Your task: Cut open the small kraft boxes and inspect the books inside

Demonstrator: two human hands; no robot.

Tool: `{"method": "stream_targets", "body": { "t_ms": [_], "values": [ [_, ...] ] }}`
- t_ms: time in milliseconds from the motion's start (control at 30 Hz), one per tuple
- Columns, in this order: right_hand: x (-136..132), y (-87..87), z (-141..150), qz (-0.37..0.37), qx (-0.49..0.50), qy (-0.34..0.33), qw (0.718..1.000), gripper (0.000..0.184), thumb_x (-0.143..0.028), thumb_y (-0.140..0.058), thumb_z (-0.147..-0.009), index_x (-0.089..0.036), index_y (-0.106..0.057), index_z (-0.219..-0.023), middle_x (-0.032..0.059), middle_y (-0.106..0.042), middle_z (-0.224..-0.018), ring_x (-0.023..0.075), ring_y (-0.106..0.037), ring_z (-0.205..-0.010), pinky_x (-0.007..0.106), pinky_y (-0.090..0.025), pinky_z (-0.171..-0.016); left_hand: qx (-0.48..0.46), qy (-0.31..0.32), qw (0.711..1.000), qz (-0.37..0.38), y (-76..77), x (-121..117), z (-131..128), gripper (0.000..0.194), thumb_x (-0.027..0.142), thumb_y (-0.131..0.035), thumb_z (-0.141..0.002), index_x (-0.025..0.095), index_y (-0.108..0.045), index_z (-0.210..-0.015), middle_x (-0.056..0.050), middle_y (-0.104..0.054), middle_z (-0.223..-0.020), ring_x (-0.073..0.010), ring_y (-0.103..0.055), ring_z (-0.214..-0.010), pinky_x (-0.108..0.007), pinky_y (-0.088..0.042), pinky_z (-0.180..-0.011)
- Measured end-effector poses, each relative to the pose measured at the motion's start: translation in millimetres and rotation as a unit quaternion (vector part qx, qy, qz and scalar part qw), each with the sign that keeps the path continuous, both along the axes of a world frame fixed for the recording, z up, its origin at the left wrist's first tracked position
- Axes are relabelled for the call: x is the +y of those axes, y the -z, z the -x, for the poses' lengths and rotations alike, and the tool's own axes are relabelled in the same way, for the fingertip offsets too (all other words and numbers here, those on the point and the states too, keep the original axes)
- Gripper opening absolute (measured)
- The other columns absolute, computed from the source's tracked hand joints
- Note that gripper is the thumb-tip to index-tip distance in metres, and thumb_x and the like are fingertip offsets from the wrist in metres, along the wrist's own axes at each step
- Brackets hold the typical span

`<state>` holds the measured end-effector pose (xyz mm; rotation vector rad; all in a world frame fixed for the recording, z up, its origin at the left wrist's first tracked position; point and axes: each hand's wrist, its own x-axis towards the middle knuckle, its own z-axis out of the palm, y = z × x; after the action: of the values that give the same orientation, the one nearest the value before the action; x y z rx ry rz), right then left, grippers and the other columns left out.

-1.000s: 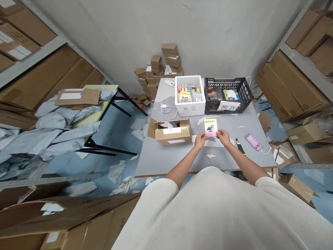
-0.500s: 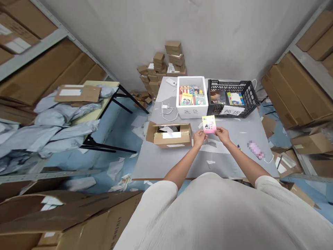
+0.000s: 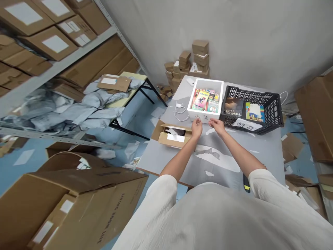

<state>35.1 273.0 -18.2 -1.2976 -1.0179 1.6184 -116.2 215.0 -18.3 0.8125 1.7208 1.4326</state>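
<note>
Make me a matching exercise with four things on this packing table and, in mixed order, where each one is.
Things
1. Yellow-and-pink book
2. Black crate
3. Small open carton
4. Black-and-yellow tool

Places
A. Near the right sleeve, towards the table's near edge
B. Lying inside the white box, with other books
C. Just right of the white box, with books inside it
D. To the left of the left hand

Right pairs: 1-B, 2-C, 3-D, 4-A
</note>
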Motion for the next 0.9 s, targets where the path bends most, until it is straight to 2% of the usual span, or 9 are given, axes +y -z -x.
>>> {"method": "stream_targets", "body": {
  "t_ms": [100,200,367,500,600,733,833,900],
  "values": [
    [-12,8.2,-1,0.025,-0.008,-0.004,1.0,0.017,-0.017,-0.086,-0.086,-0.019,-0.077,-0.1,0.0082,-0.085,-0.101,0.0238,-0.084,-0.101,0.042,-0.069,-0.102,-0.011,0.02,0.999,0.049,8.2,-15,0,0.04,0.019,-0.066,-0.094,0.023,-0.072,-0.134,-0.013,-0.076,-0.136,-0.0254,-0.075,-0.122,-0.043,-0.058,-0.108],
    [-24,8.8,2,0.035,-0.017,-0.009,0.999,0.013,-0.014,-0.084,-0.086,-0.019,-0.077,-0.096,0.0071,-0.084,-0.097,0.0213,-0.083,-0.096,0.038,-0.069,-0.097,-0.005,0.034,0.998,0.055,5.7,-26,1,0.033,0.019,-0.065,-0.095,0.023,-0.074,-0.127,-0.012,-0.077,-0.136,-0.0252,-0.074,-0.122,-0.042,-0.058,-0.109],
    [-44,-0.4,17,0.022,-0.029,-0.021,0.999,0.012,-0.015,-0.083,-0.085,-0.02,-0.075,-0.094,0.0054,-0.082,-0.089,0.0203,-0.082,-0.092,0.036,-0.068,-0.094,0.011,0.046,0.999,0.023,-16.1,-43,12,0.024,0.017,-0.067,-0.095,0.021,-0.075,-0.118,-0.012,-0.079,-0.131,-0.0256,-0.076,-0.114,-0.042,-0.058,-0.107],
    [-68,-7.0,29,0.003,-0.046,-0.017,0.999,0.013,-0.02,-0.082,-0.083,-0.02,-0.076,-0.094,0.0061,-0.082,-0.091,0.0206,-0.08,-0.088,0.038,-0.066,-0.091,0.046,0.107,0.993,-0.035,-40.0,-67,27,0.025,0.015,-0.069,-0.095,0.022,-0.076,-0.119,-0.011,-0.078,-0.13,-0.0261,-0.076,-0.112,-0.041,-0.058,-0.107],
    [-89,-9.0,41,-0.006,-0.076,-0.002,0.997,0.016,-0.027,-0.081,-0.081,-0.021,-0.076,-0.096,0.0057,-0.082,-0.094,0.0198,-0.077,-0.087,0.037,-0.064,-0.087,0.089,0.158,0.981,-0.075,-56.1,-89,52,0.03,0.016,-0.065,-0.097,0.023,-0.077,-0.124,-0.011,-0.076,-0.133,-0.0262,-0.074,-0.114,-0.039,-0.058,-0.108],
    [-117,-5.8,61,-0.021,-0.118,0.019,0.993,0.027,-0.036,-0.078,-0.08,-0.022,-0.077,-0.102,0.0064,-0.081,-0.103,0.0207,-0.075,-0.093,0.037,-0.062,-0.089,0.207,0.187,0.955,-0.103,-70.0,-115,105,0.041,0.014,-0.054,-0.1,0.024,-0.074,-0.135,-0.012,-0.072,-0.139,-0.0281,-0.068,-0.129,-0.04,-0.052,-0.117],
    [-135,-1.0,74,-0.042,-0.155,0.04,0.986,0.047,-0.042,-0.077,-0.079,-0.022,-0.077,-0.122,0.0115,-0.078,-0.127,0.0259,-0.073,-0.109,0.044,-0.061,-0.098,0.305,0.158,0.936,-0.071,-74.4,-135,146,0.047,0.012,-0.051,-0.099,0.024,-0.071,-0.139,-0.014,-0.068,-0.147,-0.0322,-0.059,-0.143,-0.048,-0.041,-0.127],
    [-144,2.0,82,-0.066,-0.178,0.046,0.981,0.066,-0.045,-0.077,-0.08,-0.025,-0.071,-0.142,0.0151,-0.067,-0.15,0.0294,-0.069,-0.122,0.049,-0.058,-0.108,0.35,0.118,0.929,-0.033,-74.3,-147,168,0.051,0.013,-0.054,-0.097,0.025,-0.068,-0.144,-0.014,-0.061,-0.158,-0.0353,-0.051,-0.152,-0.053,-0.034,-0.131]
  ]
}}
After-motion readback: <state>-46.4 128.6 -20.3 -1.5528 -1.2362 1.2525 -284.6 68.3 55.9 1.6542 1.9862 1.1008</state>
